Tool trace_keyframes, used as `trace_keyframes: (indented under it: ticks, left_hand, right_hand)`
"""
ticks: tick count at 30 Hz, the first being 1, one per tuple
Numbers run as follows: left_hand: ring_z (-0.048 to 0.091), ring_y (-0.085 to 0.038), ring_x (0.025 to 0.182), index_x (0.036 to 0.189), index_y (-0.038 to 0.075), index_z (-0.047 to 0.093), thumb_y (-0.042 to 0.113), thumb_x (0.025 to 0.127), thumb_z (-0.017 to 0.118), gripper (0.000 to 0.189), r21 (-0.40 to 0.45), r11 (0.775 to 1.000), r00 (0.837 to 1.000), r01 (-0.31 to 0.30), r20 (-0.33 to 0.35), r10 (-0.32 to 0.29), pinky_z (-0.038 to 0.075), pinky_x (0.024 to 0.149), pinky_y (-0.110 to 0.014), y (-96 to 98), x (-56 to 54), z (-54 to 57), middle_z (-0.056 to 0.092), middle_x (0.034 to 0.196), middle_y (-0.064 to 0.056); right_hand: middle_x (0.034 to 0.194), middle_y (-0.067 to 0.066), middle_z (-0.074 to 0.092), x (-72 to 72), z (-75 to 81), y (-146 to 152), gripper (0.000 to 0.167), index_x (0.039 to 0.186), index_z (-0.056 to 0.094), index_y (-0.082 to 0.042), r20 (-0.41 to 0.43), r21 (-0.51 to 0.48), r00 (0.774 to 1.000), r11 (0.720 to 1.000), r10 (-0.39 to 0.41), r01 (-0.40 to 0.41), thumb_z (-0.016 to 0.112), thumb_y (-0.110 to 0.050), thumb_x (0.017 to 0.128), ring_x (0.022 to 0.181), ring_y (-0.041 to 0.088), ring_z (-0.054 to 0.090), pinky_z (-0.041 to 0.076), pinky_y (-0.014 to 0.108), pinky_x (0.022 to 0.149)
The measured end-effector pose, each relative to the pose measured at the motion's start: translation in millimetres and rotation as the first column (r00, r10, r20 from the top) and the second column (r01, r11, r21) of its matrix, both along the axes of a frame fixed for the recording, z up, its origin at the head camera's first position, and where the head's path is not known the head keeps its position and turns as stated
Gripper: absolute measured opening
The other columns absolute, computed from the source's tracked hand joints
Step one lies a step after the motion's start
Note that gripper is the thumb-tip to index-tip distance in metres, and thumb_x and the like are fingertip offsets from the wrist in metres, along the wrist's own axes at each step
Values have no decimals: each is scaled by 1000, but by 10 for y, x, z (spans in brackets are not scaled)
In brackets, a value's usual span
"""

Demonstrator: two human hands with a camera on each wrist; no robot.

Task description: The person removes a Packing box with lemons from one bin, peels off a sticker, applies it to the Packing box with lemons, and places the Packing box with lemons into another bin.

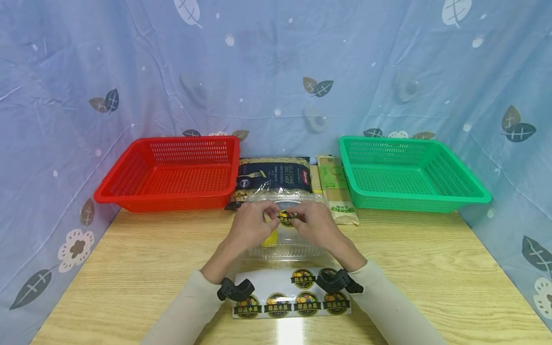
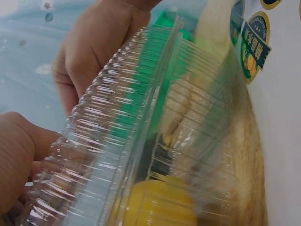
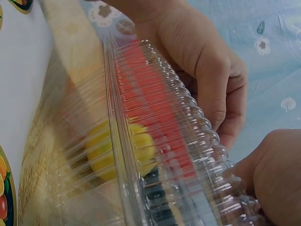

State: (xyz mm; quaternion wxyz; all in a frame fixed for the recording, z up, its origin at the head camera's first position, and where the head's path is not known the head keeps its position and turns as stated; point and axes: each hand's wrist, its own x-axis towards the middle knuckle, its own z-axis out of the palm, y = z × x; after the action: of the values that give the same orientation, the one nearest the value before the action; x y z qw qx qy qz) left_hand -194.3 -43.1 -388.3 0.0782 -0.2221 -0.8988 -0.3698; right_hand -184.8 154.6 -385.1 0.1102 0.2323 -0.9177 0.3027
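A clear plastic clamshell box (image 1: 286,251) is shut in front of me, with a yellow fruit (image 1: 270,238) inside at its left. Over the lid is a round black-and-gold fruit label sticker (image 1: 286,218) with a dark banner. My left hand (image 1: 254,223) pinches the sticker's left end between thumb and forefinger. At the opposite end, my right hand (image 1: 318,224) pinches it the same way. Both wrist views look through the ribbed box wall (image 2: 108,117), which partly hides the fingers; the yellow fruit (image 3: 120,150) shows low inside.
Closer to me lies a white sheet (image 1: 280,282) with several matching stickers. Behind the box are a pasta bag (image 1: 276,175) and a slim green-and-tan packet (image 1: 336,189). A red basket (image 1: 172,203) stands at the back left, a green basket (image 1: 414,203) at the back right.
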Motion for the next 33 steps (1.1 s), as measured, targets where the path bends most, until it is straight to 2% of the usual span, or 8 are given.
trace_keyframes:
  ticks: [5,9,17,21,24,30,33]
  left_hand:
    - [56,-13,61,96,11,75,6,86,71,13,57,998,999,18,39,-21,48,58,-31,-30,-3,20,68,78,6]
    - [58,-14,65,97,9,75,4,86,71,12,101,994,998,39,39,-43,50,61,-32,-58,-2,26,68,78,5]
    - [59,-14,68,101,5,74,3,88,71,14,153,986,998,59,25,-64,52,62,-30,-126,15,90,68,80,3]
    - [60,-15,68,102,6,74,2,88,72,16,174,984,999,25,32,-31,53,64,-30,-198,21,150,68,81,0]
    - [61,-16,71,102,8,74,2,87,72,16,186,983,999,-11,41,4,54,67,-30,-272,21,202,68,83,-1]
    - [60,-19,71,105,8,74,4,88,72,17,167,984,997,-61,54,52,52,66,-31,-427,-4,282,68,82,-3]
    - [59,-19,69,105,8,74,9,90,71,15,139,986,994,-91,67,82,51,64,-33,-508,-14,305,67,79,-3]
  right_hand:
    - [64,-4,55,-13,-16,5,28,113,78,-5,-19,-21,1000,1000,9,-9,72,-2,85,52,7,43,35,24,49]
    - [63,-4,56,-12,-20,0,28,113,77,-2,-33,-79,999,997,12,-14,70,-1,86,48,6,41,33,23,46]
    - [67,-3,59,50,74,29,28,116,74,0,-36,-215,999,977,-13,5,70,1,89,53,10,47,40,26,50]
    - [70,0,61,69,136,76,28,116,73,1,-34,-295,999,956,-7,-3,70,2,89,53,11,49,40,25,49]
    - [71,2,62,69,183,128,27,116,72,1,-62,-336,998,942,-24,2,68,2,89,53,12,51,40,25,49]
    - [72,3,63,29,253,303,25,112,74,-1,-136,-369,982,927,-129,70,70,2,88,52,12,53,42,25,49]
    - [73,5,63,16,288,418,25,113,74,-1,-143,-400,976,912,-163,94,71,3,88,52,12,52,42,24,48]
